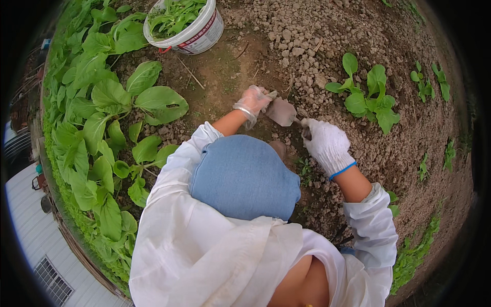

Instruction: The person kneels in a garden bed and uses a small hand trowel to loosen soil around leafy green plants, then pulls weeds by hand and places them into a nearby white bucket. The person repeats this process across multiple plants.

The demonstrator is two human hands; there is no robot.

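My right hand [328, 146], in a white knitted glove with a blue cuff edge, grips a hand trowel by its handle end. The trowel's soil-dusted blade [282, 112] points left, towards my other hand. My left hand [254, 101] wears a thin clear plastic glove, with its fingers bunched at the blade's far edge. Whether those fingers pinch the blade or only touch it, I cannot tell. Below both hands lies bare, crumbly soil [264, 132]. My denim-covered knee [245, 176] rises just beneath them and hides part of the ground.
A white plastic bucket [203, 38] of leafy seedlings stands ahead. Large leafy green plants [111, 96] crowd the left side. On the right, a young plant [368, 96] and several smaller seedlings [424, 86] grow in cloddy soil [299, 34]. A white ribbed wall [34, 222] appears far left.
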